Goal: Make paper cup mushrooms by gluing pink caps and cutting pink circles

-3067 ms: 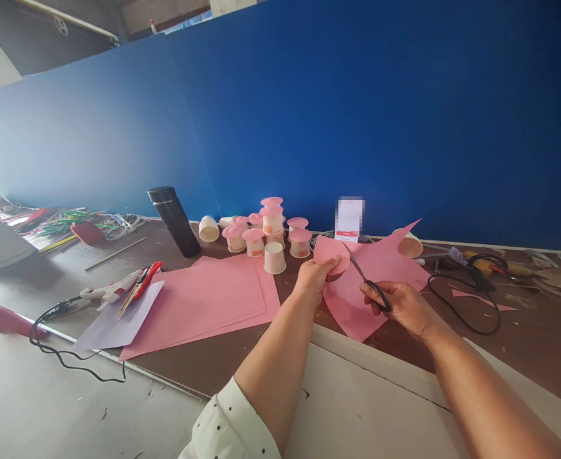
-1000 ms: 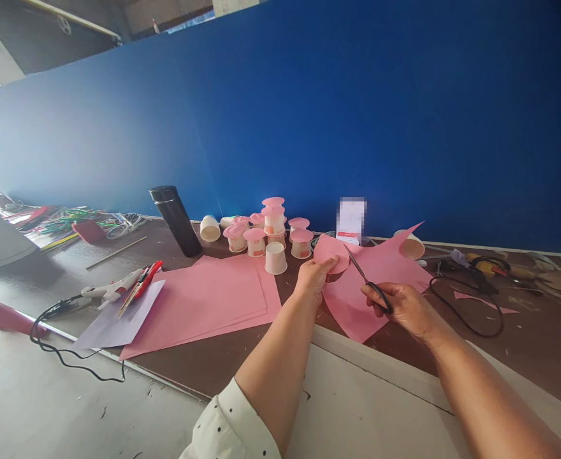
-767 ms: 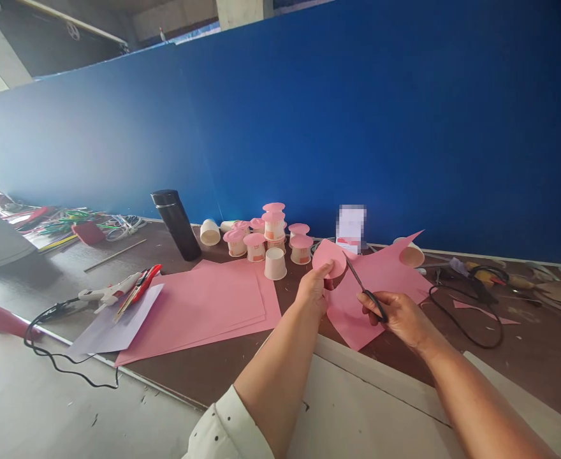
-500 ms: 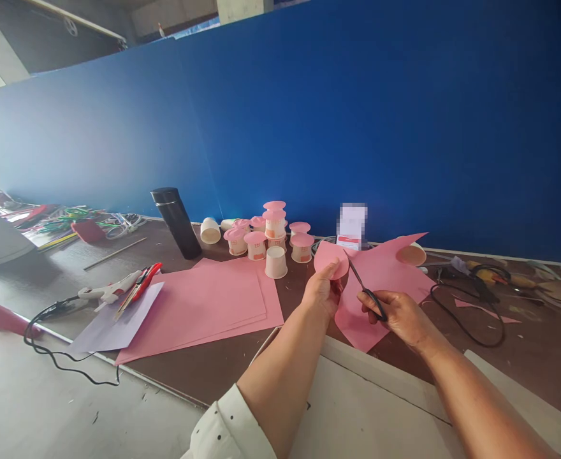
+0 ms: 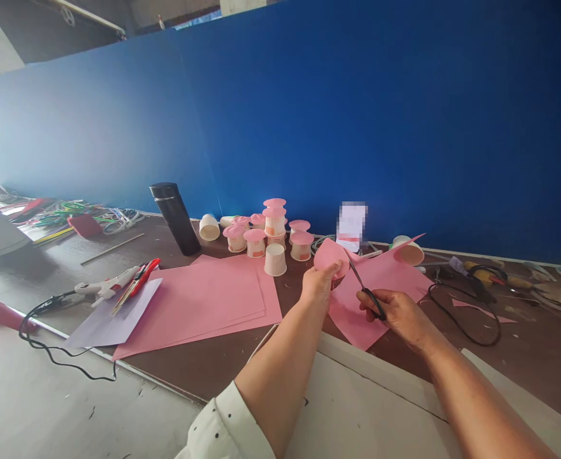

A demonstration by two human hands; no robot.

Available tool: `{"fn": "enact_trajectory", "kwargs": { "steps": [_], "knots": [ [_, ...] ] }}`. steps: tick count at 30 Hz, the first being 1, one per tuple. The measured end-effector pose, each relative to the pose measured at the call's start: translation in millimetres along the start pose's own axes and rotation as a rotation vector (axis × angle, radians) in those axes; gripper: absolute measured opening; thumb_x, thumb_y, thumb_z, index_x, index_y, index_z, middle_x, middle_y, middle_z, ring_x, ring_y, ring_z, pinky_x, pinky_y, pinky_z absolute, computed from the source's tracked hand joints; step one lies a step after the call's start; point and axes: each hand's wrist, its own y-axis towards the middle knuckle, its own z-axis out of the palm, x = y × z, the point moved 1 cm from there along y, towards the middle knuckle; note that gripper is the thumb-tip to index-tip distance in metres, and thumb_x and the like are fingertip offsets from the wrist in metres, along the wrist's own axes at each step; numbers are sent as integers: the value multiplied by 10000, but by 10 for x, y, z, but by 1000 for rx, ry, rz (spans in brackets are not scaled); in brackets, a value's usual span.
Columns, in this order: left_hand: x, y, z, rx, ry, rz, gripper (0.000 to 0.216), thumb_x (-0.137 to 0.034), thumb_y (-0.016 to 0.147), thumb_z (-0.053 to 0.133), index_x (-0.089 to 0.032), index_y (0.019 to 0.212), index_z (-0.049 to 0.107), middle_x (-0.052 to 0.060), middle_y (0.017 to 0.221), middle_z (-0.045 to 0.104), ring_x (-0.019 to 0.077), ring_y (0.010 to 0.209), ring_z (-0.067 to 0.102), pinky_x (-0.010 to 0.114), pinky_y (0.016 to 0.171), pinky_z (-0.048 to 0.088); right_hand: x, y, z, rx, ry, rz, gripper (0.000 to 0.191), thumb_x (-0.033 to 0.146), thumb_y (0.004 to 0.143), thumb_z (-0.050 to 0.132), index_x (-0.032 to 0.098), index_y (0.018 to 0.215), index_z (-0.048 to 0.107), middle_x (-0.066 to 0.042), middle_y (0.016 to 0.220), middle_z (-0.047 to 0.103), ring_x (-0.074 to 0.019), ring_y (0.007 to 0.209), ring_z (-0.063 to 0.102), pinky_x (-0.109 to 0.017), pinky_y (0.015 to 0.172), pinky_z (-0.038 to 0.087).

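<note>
Between the thumb and fingers of my left hand [image 5: 319,284] is a small rounded piece of pink paper [image 5: 331,256], still with a pointed corner at its top. My right hand [image 5: 391,312] is closed round the black handles of a pair of scissors [image 5: 369,297]. Their blades reach up and left to the right edge of the pink piece. Beneath both hands a larger pink sheet [image 5: 373,284] lies on the table, its right side curling up by a paper cup [image 5: 408,252]. An open white paper cup [image 5: 275,260] stands left of my left hand.
Several cups with pink paper tops [image 5: 254,242] cluster at the back, some stacked. A black flask [image 5: 175,220] stands left of them. Pink sheets [image 5: 204,306], a glue gun [image 5: 106,285], a red box cutter [image 5: 139,280] and a purple sheet [image 5: 122,315] lie left; a black cable [image 5: 472,341] right.
The pink piece has turned slightly in my left hand, its pointed corner now at the top. The scissors have barely moved. The whole view has shifted a little.
</note>
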Motion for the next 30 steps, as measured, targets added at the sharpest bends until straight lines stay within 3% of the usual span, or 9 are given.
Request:
{"fn": "enact_trajectory", "kwargs": {
  "steps": [9, 30],
  "knots": [
    [0, 19, -23, 1, 36, -13, 355, -290, 657, 786, -182, 546, 467, -21, 497, 420, 89, 477, 334, 269, 524, 267, 31, -12, -24, -10, -32, -16, 567, 715, 788, 505, 188, 670, 678, -36, 619, 653, -152, 570, 483, -276, 544, 320],
    [-38, 12, -39, 0, 71, -24, 327, -291, 695, 753, -170, 570, 476, -27, 487, 411, 85, 477, 332, 267, 527, 249, 78, -26, -54, -17, -43, -29, 584, 715, 789, 518, 176, 626, 671, -34, 602, 638, -134, 542, 480, -266, 517, 315]
  ]
}}
